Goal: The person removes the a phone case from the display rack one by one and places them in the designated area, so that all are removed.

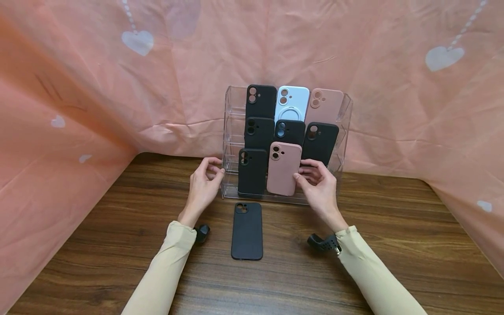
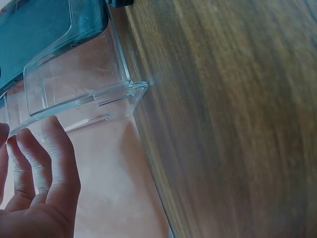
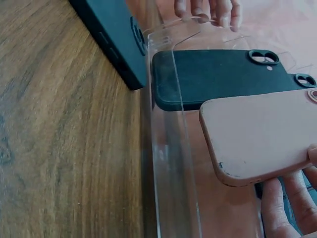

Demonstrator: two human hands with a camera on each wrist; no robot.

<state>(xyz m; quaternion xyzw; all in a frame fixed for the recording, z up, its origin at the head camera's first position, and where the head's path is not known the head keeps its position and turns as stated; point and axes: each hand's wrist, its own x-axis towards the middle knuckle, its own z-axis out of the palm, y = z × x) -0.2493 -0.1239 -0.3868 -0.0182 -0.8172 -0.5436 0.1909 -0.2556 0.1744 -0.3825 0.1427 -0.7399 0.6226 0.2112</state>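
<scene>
My right hand pinches a pink phone case by its right edge, thumb in front and fingers behind. The case is upright at the lowest tier of a clear display rack. In the right wrist view, the lower end of the pink case is apart from the rack's front lip. My left hand holds the rack's left side edge with thumb and fingertips. Left of the pink case, a black phone case stands in the same tier. Another black case lies on the table before the rack.
Higher tiers hold several cases, including a white case with a ring and another pink case. The rack stands on a wooden table against a pink cloth backdrop.
</scene>
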